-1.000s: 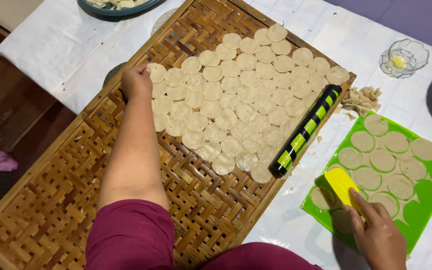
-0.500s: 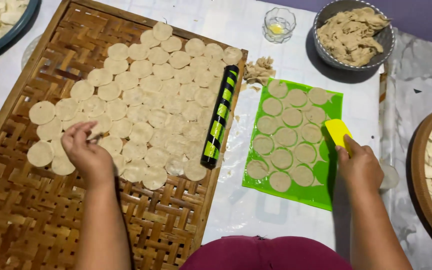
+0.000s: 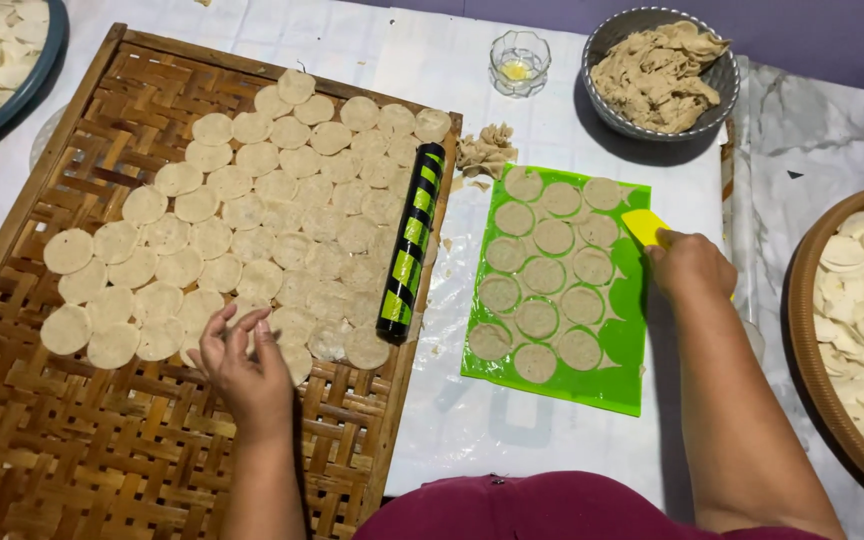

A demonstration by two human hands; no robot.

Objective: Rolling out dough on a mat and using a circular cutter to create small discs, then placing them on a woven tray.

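Item: thin pale dough rounds (image 3: pixel 252 225) on woven bamboo tray (image 3: pixel 42 440); soft, tearable, we judged. Left hand (image 3: pixel 242 370) lay open-fingered; right hand (image 3: pixel 690 265) gripped yellow plastic scraper (image 3: pixel 644 226).

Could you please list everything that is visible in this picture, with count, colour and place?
woven tray: one, brown, left.
dough discs: many, pale beige, on the woven tray.
rolling pin: one, black and green, on the tray's right edge.
mat: one, green, centre, bearing cut dough rounds.
scraper: one, yellow, in the right hand.
dough scraps: small pile, above the mat.
glass cup: one, clear, top centre.
metal bowl: one, grey, top right, with dough scraps.
round basket: one, brown, right edge, holding white discs.
left hand: on the discs.
right hand: holding the scraper.
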